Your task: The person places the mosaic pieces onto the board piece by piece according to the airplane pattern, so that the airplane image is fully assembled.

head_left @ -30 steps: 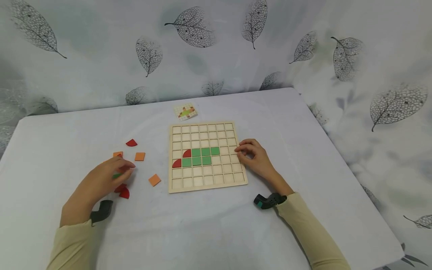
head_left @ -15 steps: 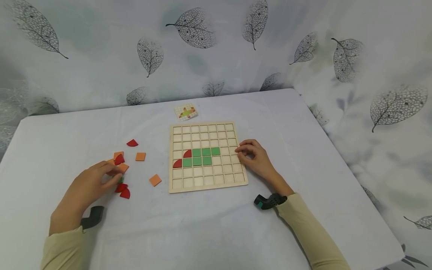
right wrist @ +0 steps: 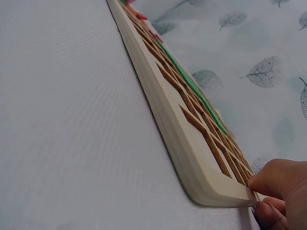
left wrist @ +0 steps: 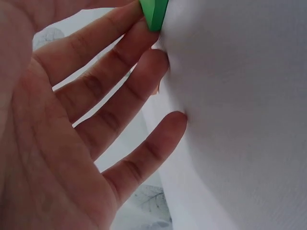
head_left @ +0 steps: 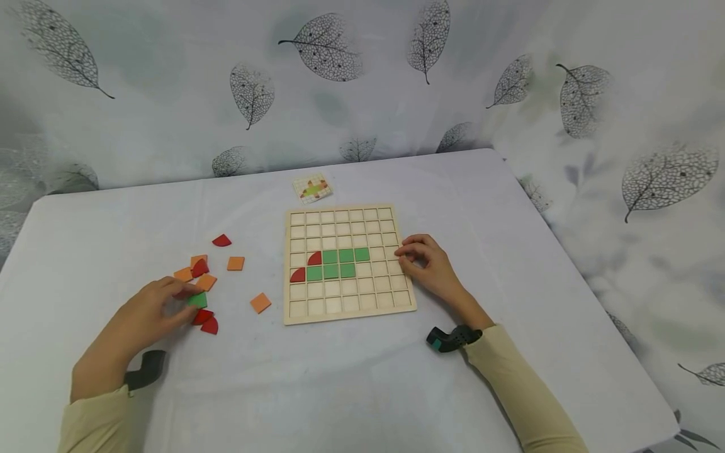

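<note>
At the left of the head view, my left hand [head_left: 141, 314] has its thumb and index finger on a green square tile [head_left: 197, 300]. The left wrist view shows that green tile [left wrist: 154, 13] at the fingertips, the other fingers spread near the cloth. My right hand [head_left: 432, 267] grips the right edge of a wooden grid board [head_left: 351, 318]; in the right wrist view its thumb [right wrist: 276, 179] lies on the rim and a finger is below. On the board sit two rows of green square tiles [head_left: 330, 271], each with a red quarter-circle tile [head_left: 297, 275] at its left end.
Around my left hand lie loose orange square tiles [head_left: 260, 302] and red quarter-circle tiles [head_left: 222, 240], some overlapping. A small pattern card [head_left: 313, 188] lies behind the board. White cloth covers the table [head_left: 340, 390]; a leaf-print curtain [head_left: 374, 107] hangs behind.
My left hand has drawn back left and down through the loose tiles, uncovering orange and red ones, and its thumb and finger have come to a green tile. My right hand stays put.
</note>
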The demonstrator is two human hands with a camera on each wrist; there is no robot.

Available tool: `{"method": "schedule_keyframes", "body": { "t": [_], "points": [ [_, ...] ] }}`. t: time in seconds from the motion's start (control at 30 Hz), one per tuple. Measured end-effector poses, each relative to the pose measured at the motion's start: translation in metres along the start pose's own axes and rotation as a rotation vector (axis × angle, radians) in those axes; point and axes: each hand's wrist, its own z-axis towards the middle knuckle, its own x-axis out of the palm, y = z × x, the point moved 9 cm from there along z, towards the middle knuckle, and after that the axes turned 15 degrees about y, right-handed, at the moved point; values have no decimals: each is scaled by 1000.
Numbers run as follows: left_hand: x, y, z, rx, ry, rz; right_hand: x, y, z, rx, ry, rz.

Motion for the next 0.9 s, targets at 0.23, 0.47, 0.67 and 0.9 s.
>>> {"method": "schedule_keyframes", "body": {
  "t": [0.23, 0.47, 0.67, 0.9],
  "points": [
    [3, 2, -1, 15, 22, -9, 0, 0, 0, 1, 1, -11],
    [1, 2, -1, 22, -22, 2, 0, 0, -1, 13, 3, -17],
    [1, 2, -1, 24, -32, -7, 0, -1, -1, 18, 5, -17],
    [-3, 0, -1, 53, -74, 18, 0, -1, -1, 4, 3, -22]
  ]
}}
